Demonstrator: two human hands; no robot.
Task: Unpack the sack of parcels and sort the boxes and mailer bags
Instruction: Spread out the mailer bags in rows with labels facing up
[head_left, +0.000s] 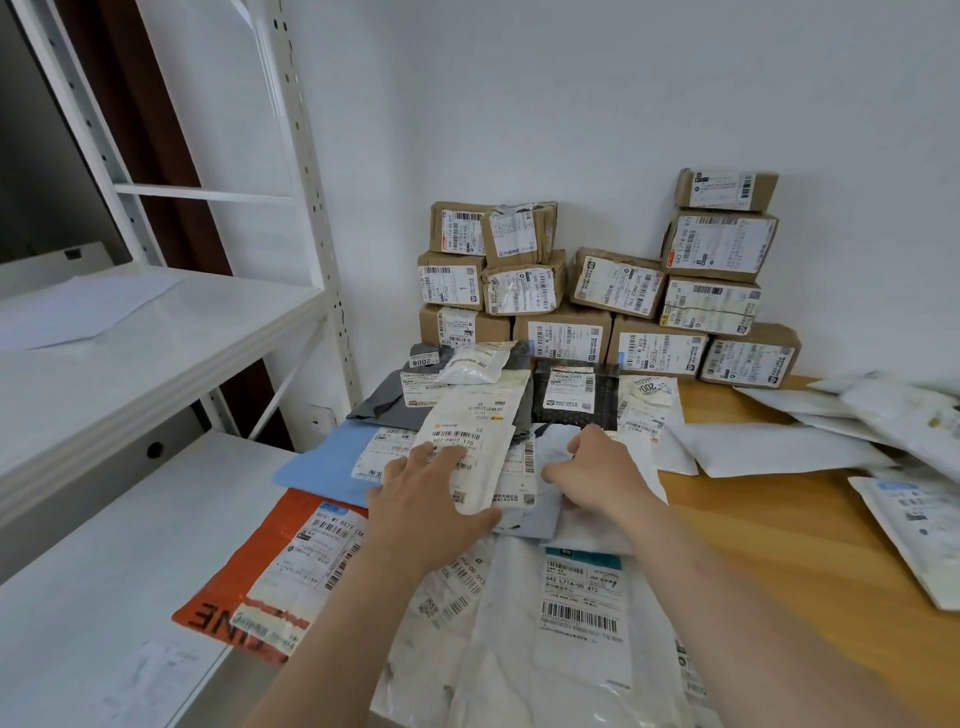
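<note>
Seemingly mid-sort, the left hand (426, 493) lies flat on a white mailer (483, 467) while the right hand (597, 473) pinches a pale bag (553, 441), which next needs lifting to its pile.

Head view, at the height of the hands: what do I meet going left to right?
The white shelf → blue mailer → left hand → right hand, gripping a pale mailer → plain white mailer on the wooden table.
</note>
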